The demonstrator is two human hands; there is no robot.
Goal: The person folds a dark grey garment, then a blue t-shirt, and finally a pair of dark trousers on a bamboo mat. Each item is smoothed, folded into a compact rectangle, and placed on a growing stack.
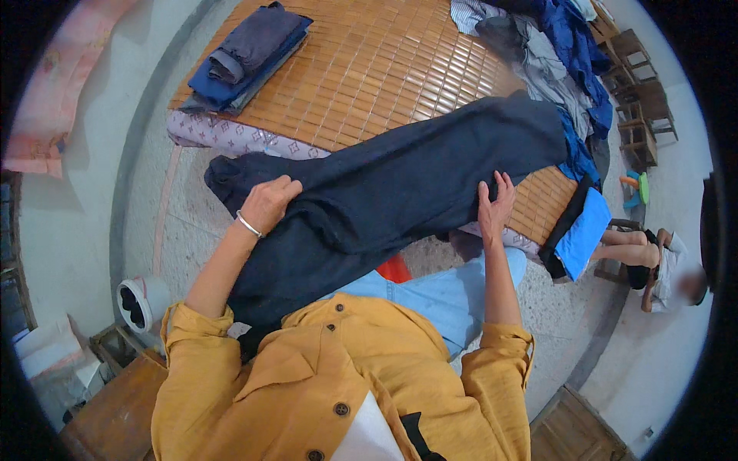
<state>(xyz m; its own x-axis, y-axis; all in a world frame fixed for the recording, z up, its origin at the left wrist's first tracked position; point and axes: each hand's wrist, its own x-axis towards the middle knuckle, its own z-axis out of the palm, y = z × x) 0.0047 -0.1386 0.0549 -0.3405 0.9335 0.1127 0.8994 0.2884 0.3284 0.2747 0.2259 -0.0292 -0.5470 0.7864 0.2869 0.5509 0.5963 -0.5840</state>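
One dark garment (415,173) stretches from the lap across the near edge of a brown slatted mat (369,77). The left hand (267,206) pinches its left part; the right hand (497,203) lies spread at its right. Motif-printed cloth (223,134) edges the mat, above speckled floor (196,180); a pale tag (239,329) is unreadably small.

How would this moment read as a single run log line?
left hand: gripping dark garment; right hand: open at its edge; dark garment: spread partly over slatted mat; far left: folded clothes; far right: loose clothes
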